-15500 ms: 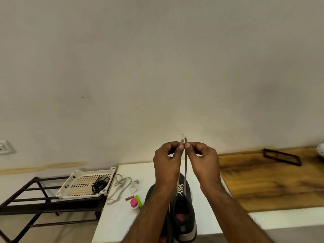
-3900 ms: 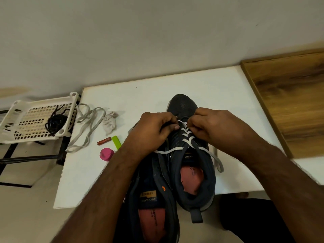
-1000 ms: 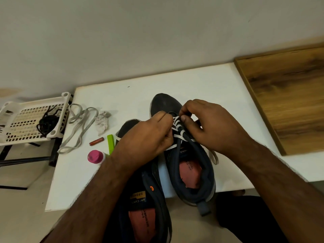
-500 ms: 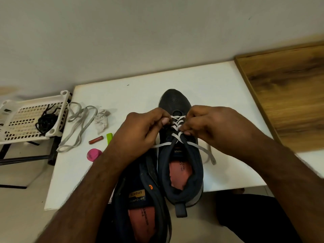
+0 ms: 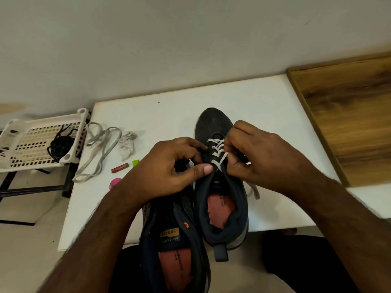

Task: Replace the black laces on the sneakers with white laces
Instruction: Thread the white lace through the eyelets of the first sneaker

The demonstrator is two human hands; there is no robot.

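A dark navy sneaker (image 5: 220,199) stands toe-away on the white table (image 5: 169,115), with a white lace (image 5: 218,148) crossed through its lower eyelets. My right hand (image 5: 260,157) pinches a strand of that lace at the right eyelet row. One loose lace end (image 5: 255,190) trails on the table right of the shoe. My left hand (image 5: 169,168) grips the sneaker's left eyelet edge, thumb pressed by the tongue. A second sneaker (image 5: 175,240) without a lace lies nearer me, overhanging the table edge. Another white lace (image 5: 99,149) lies at the table's left. Black laces (image 5: 60,144) sit in a white basket (image 5: 25,163).
A crumpled cloth (image 5: 127,144), a small red tube (image 5: 120,167), a green piece (image 5: 135,162) and a pink cap (image 5: 115,182) lie left of the shoes. A wooden board (image 5: 349,115) adjoins the table's right. A black rack (image 5: 31,188) carries the basket. The wall is close behind.
My right hand has drawn a lace strand up at the right eyelets. The lace stretch that ran left under my left hand is no longer visible. My left thumb now points at the tongue.
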